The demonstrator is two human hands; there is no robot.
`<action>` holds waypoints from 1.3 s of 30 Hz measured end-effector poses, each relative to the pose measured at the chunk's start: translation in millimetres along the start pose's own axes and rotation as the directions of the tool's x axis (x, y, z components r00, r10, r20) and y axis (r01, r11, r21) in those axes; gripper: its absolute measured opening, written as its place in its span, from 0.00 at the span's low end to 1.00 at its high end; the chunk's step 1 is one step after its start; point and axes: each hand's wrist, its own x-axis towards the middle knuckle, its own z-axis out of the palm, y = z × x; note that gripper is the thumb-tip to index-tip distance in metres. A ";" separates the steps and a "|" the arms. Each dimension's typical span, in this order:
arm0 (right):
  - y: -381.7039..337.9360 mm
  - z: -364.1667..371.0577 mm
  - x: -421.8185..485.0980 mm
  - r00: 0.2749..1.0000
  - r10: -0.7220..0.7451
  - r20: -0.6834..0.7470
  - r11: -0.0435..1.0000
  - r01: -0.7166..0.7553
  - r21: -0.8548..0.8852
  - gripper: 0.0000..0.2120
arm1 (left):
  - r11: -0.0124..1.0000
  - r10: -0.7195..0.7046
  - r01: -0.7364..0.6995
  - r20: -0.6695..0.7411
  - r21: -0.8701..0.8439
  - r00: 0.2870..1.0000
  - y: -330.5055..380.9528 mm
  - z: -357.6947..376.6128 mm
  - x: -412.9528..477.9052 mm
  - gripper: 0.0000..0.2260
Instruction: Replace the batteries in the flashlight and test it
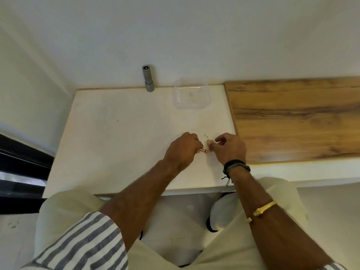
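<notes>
Head view: we are looking down on our two hands, which are working close together over the near right part of the white table. Our left hand is curling its fingers round a copper-coloured battery, whose end is sticking out toward our right hand. The right fingers are bending inward and pinching a small pale piece just beside the battery's tip. We cannot tell what that piece is, nor whether it is touching the battery.

The flashlight is standing on end at the far edge of the table against the wall, well beyond the fingers and off to their left, apart from both hands. A clear plastic container is sitting straight beyond the fingers, to the right of the flashlight. A wooden board is lying just to the right of the right fingers. We are wearing a dark bracelet on the right wrist, a gold bangle further up that arm, and a striped sleeve on the left.
</notes>
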 end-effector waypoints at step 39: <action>-140.9 19.4 157.4 0.896 -0.387 0.216 0.768 0.443 -0.462 0.07 | 0.940 -0.327 0.342 -0.277 0.004 0.903 -72.8 -86.7 134.2 0.04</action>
